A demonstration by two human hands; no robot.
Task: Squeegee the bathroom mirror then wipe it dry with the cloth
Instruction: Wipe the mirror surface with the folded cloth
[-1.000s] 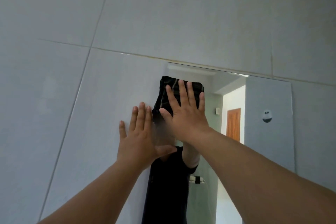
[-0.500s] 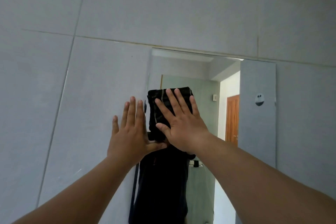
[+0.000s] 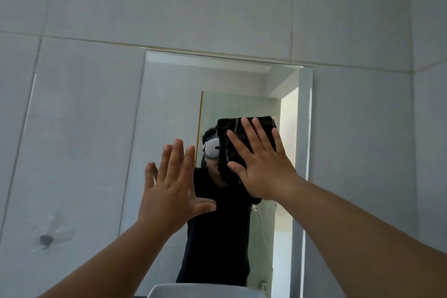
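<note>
Wiping stage now, squeegee nowhere in sight. Right hand (image 3: 263, 167), fingers flat and spread, pressing dark cloth (image 3: 244, 135) on mirror (image 3: 174, 104), toward three o'clock. Left hand (image 3: 173, 186) splayed at nine, holding nothing. Apparently more glass left to dry.

The right hand (image 3: 262, 167) covers the middle and lower right of the dark folded cloth (image 3: 231, 143), so its full outline and the stripe pattern are only partly legible. The mirror (image 3: 169, 109) is cut off by the lower frame edge; its bottom border is unseen. Both forearms leave the frame at the bottom. The left hand (image 3: 173, 189) is motion-blurred at the fingertips, and whether it touches the glass cannot be told. The white basin (image 3: 203, 291) shows only its upper rim. The dark wall fitting (image 3: 46, 239) is too small to identify.
</note>
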